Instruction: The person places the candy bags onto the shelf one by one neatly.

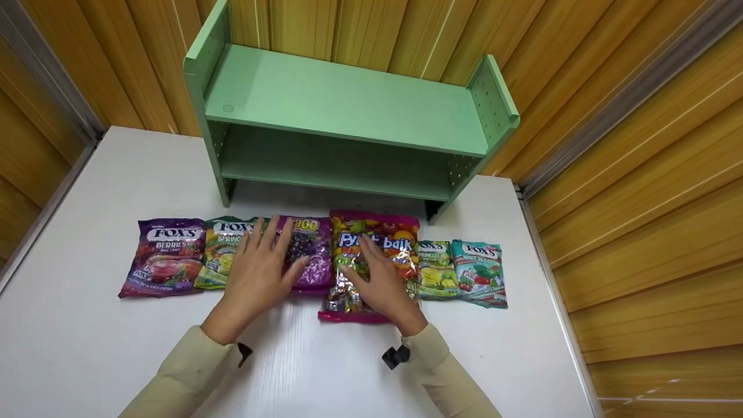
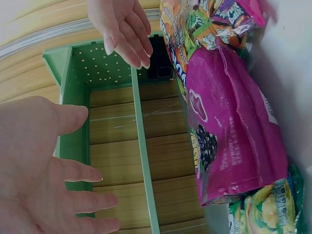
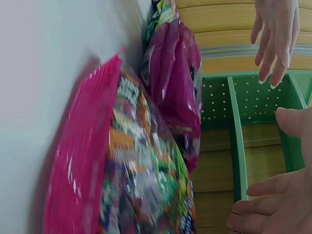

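Observation:
My left hand [image 1: 258, 278] is held over the purple candy bag [image 1: 313, 264] with blackberries and the green-yellow Fox's bag [image 1: 217, 252] beside it. Its fingers are spread, and the left wrist view shows a gap between hand and bags. Over the large pink-edged candy bag [image 1: 395, 226] hovers my right hand [image 1: 380, 284], its fingers extended and holding nothing; the right wrist view has this hand [image 3: 278, 195] apart from the bag. At the row's left end lies a dark purple Fox's Berries bag [image 1: 171, 261]. A small yellow-green Fox's bag [image 1: 438, 273] and a teal Fox's bag [image 1: 480, 273] lie at the right.
Behind the bags stands a green two-tier shelf [image 1: 348, 104] with raised side panels, one dotted with holes. All of it sits on a white table [image 1: 313, 371]. Wood-look panel walls [image 1: 656, 232] close in the back and sides.

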### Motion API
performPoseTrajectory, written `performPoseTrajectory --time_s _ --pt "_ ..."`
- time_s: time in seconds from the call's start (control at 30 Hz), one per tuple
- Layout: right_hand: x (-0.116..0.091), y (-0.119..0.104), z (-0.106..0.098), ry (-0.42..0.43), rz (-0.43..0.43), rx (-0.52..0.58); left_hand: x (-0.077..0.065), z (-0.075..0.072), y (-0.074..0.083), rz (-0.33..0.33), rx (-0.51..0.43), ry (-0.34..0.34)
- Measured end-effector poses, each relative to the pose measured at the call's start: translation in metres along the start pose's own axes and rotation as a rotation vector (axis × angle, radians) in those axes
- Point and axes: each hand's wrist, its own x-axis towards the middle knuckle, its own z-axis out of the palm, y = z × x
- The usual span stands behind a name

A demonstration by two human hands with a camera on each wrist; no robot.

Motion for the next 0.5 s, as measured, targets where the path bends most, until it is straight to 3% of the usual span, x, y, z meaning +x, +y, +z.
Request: performPoseTrajectory --time_s 0.5 --pt "0.012 -0.013 0.03 -0.034 0.075 0.192 -0.006 0.012 -0.01 -0.073 -0.091 0.015"
